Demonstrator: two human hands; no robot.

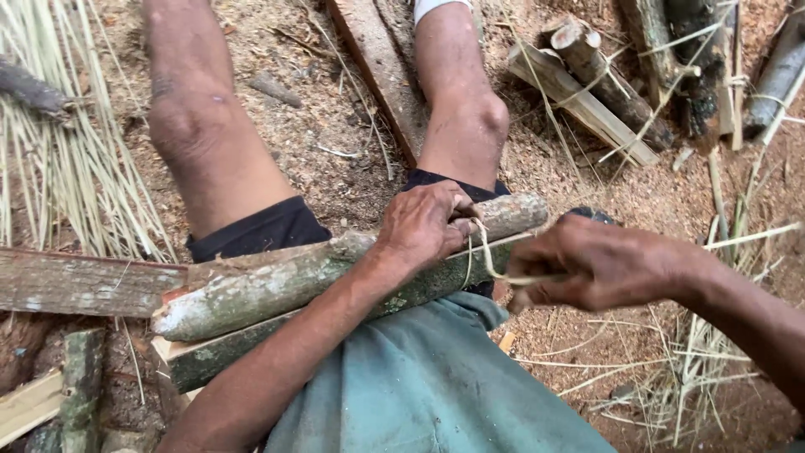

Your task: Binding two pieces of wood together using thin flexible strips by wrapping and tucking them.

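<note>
Head view looks down on a seated person's lap, where two lengths of split log [277,289] lie stacked across the thighs, running from lower left toward the centre right of the frame. The left hand [423,225] presses down on top of the upper log near its right end, its grip clenched round the wood and pinning a pale fibre strip [486,260] there. That strip loops down over the log's side and runs right into the right hand [591,267], whose grip is clenched on it, just beside the log ends. Bare knees show above the logs, with a plank [377,67] lying on the sawdust floor [335,159] between them. A bundle of pale straw strips [59,168] lies at the upper left, and a tied bundle of cut wood [604,92] sits at the upper right.
</note>
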